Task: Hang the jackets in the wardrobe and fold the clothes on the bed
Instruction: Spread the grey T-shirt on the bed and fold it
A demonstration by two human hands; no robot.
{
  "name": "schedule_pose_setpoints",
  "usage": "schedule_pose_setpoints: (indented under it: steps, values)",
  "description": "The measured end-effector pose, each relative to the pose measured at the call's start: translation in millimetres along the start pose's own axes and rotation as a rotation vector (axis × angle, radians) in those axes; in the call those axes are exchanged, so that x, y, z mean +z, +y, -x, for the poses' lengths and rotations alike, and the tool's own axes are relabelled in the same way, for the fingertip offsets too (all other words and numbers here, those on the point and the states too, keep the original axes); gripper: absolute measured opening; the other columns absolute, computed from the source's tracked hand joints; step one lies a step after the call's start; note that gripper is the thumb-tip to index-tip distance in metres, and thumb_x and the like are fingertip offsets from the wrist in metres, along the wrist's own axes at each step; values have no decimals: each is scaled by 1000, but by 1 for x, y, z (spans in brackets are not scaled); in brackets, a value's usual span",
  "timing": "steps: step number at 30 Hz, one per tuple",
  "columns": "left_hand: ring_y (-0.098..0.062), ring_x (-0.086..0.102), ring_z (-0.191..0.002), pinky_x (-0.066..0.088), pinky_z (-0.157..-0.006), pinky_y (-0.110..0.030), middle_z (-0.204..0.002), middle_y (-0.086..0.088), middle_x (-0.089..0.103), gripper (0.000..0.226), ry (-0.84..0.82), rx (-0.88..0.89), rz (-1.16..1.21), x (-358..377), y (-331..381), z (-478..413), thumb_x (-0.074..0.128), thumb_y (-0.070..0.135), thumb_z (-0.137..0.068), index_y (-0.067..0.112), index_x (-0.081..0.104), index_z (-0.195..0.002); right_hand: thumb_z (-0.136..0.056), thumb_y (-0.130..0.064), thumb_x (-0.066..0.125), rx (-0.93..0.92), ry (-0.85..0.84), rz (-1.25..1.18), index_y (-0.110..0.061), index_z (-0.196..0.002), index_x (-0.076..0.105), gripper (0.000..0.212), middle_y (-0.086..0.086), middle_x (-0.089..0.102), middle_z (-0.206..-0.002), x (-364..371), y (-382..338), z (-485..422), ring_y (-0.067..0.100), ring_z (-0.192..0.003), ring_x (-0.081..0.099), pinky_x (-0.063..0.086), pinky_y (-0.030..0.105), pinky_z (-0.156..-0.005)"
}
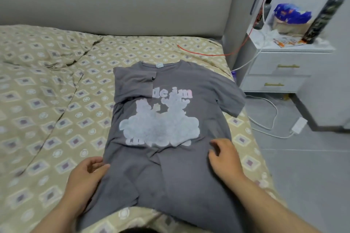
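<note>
A grey T-shirt (176, 172) with a pale cloud print lies face up on the bed (56, 100), collar toward the headboard. Its left side and sleeve are folded in over the chest; the right sleeve still spreads out toward the bed's edge. My left hand (85, 178) rests at the shirt's left edge, fingers curled against the fabric there. My right hand (225, 157) lies on the shirt's right side just below the print, fingers bent and apart, pressing on the cloth.
A patterned beige quilt covers the bed, bunched at the far left. A grey headboard (117, 0) stands behind. To the right is a white nightstand (280, 68) with clutter on top. Red and white cables (265, 119) trail over the bed corner and the tiled floor.
</note>
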State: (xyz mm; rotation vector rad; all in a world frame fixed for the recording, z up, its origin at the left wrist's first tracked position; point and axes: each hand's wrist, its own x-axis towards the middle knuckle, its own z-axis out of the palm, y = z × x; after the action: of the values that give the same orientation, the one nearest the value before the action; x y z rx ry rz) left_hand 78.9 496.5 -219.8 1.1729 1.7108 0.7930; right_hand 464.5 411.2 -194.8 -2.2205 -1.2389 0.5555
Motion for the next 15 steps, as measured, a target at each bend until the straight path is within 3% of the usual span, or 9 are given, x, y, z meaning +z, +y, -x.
schedule_pose_setpoints:
  steps: [2,5,8,10,12,15]
  values:
    - [-19,70,-81,55,-78,-42,-79,5,73,31,-3,-8,-90,-7,-4,16,79,31,-80,18,66,-105,-86,-25,65,101,38,98,-12,-125,61,42,11,57,-122,-13,27,28,30,-115,53,41,35,-99]
    - [-27,72,-81,58,-72,-43,-85,-4,75,42,-121,-194,22,-16,2,40,80,51,-73,17,72,-95,-89,-34,60,254,-36,82,-7,-119,61,40,15,61,-119,-22,28,50,34,-111,57,46,35,-91]
    - [-28,60,-61,47,-57,-35,-74,-18,65,48,-269,-335,80,-28,18,60,83,42,-64,2,66,-84,-84,-43,58,411,-90,145,-7,-120,57,50,18,57,-125,-30,16,65,38,-116,54,44,37,-94]
    - [-30,60,-67,44,-63,-36,-81,-28,66,41,-319,-347,20,-35,25,69,78,27,-78,-8,62,-93,-80,-42,57,528,-132,172,-8,-127,50,58,18,54,-131,-35,14,75,38,-121,52,44,37,-95]
    - [-35,66,-79,47,-72,-40,-93,-31,69,33,-304,-315,7,-40,29,79,63,17,-93,-13,60,-106,-81,-30,57,542,-212,99,-6,-121,54,46,15,61,-125,-39,15,86,34,-113,60,47,33,-86]
    - [-37,68,-90,54,-76,-43,-99,-25,71,23,-201,-393,308,-47,38,86,46,12,-102,-4,59,-112,-88,-11,57,526,-207,-237,-5,-94,63,10,18,69,-105,-51,23,96,30,-87,65,48,30,-70]
